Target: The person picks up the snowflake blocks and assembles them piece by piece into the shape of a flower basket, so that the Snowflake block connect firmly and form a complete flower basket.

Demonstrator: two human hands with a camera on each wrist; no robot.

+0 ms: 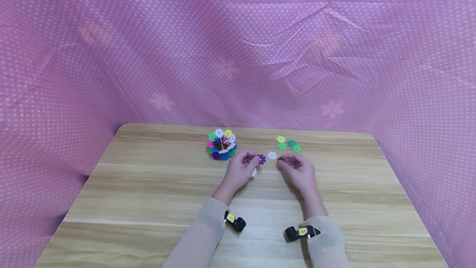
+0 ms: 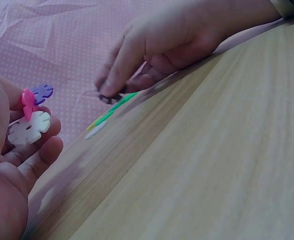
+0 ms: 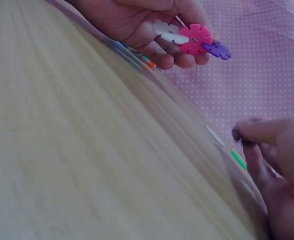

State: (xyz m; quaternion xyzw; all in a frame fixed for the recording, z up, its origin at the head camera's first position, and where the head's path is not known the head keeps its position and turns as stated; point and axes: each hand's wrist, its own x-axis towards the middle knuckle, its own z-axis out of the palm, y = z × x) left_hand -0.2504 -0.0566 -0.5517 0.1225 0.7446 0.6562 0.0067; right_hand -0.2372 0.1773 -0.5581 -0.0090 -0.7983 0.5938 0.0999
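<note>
My left hand (image 1: 239,169) pinches a small joined piece of notched plastic snowflake discs. In the right wrist view, its pink disc (image 3: 195,39) sits between white discs and a purple disc (image 3: 218,50). One white disc (image 2: 29,129) faces the camera in the left wrist view. Between thumb and fingertips, my right hand (image 1: 299,173) holds a dark snowflake disc (image 2: 110,98), mostly covered by the fingers. The two hands are a short way apart above the table. Lying between and just beyond them is a loose white snowflake disc (image 1: 272,155).
Left of my left hand stands a round, many-coloured cluster of joined discs (image 1: 222,146). Beyond my right hand lie a yellow disc (image 1: 280,139) and several green discs (image 1: 296,148) on the wooden table (image 1: 148,193). Pink dotted cloth (image 1: 230,61) hangs around the table.
</note>
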